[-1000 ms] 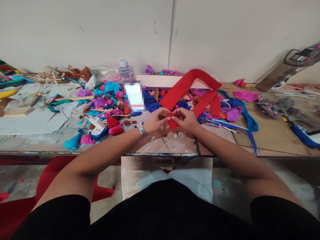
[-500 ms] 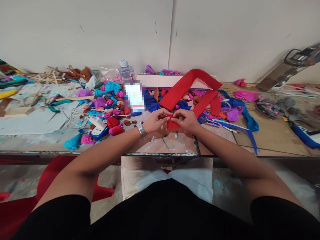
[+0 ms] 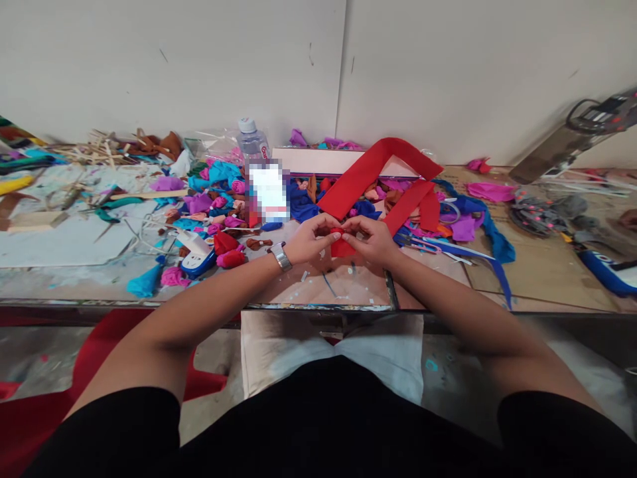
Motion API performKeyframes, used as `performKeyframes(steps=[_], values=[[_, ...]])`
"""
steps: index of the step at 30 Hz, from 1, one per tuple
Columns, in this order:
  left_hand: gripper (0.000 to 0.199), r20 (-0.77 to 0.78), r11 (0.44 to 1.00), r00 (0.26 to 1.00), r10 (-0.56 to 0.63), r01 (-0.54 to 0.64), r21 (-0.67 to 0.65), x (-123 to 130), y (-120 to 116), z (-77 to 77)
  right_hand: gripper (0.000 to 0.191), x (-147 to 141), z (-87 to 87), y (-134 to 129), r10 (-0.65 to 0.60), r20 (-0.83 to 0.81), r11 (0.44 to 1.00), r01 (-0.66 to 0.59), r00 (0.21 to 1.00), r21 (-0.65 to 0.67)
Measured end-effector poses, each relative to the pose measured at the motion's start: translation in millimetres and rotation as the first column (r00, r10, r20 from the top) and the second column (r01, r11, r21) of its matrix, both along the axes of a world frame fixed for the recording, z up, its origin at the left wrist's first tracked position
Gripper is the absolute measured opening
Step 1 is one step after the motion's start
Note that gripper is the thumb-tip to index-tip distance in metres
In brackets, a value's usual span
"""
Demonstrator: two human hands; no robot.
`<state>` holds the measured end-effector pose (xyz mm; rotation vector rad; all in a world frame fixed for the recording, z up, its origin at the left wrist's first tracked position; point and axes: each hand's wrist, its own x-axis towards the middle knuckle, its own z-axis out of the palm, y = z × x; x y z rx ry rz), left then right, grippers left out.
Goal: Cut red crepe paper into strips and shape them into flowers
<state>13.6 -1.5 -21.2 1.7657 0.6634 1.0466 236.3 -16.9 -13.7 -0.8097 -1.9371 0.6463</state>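
Observation:
Just above the table's front edge, my left hand [image 3: 312,241] and my right hand [image 3: 371,241] meet with their fingertips pinched on a small red crepe paper piece [image 3: 343,248]. The paper's upper edge looks rolled or folded between thumbs and forefingers, and its lower part hangs below them; the fingers hide some of it. Directly behind my hands lies a long folded red crepe paper strip [image 3: 358,176]. Pink-handled scissors [image 3: 425,246] rest on the table to the right of my right hand.
Crumpled coloured paper pieces [image 3: 219,176] cover the table's middle around a phone [image 3: 269,192] and a water bottle [image 3: 253,141]. A blue-and-white power strip [image 3: 199,262] sits at left. Cardboard [image 3: 537,265] lies right, where another person's hand [image 3: 629,220] shows at the edge.
Between my fingers the red paper's top edge has turned over into a thicker fold or roll. My hands have barely shifted. Another person's hand has appeared at the right edge.

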Motion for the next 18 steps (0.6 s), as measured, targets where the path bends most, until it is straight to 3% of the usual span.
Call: performKeyframes(steps=[11,18], values=[[0.023,-0.074,0.999,0.997,-0.010,0.014,0.044,-1.6,0.7,0.2,0.031,-0.7,0.6,0.0,-0.005,0.009,1.000,0.005,1.000,-0.008],[0.021,-0.022,0.997,0.997,-0.073,0.073,0.028,-0.9,0.5,1.2,0.040,-2.5,4.7,-1.6,-0.053,0.030,0.998,0.054,0.998,-0.036]])
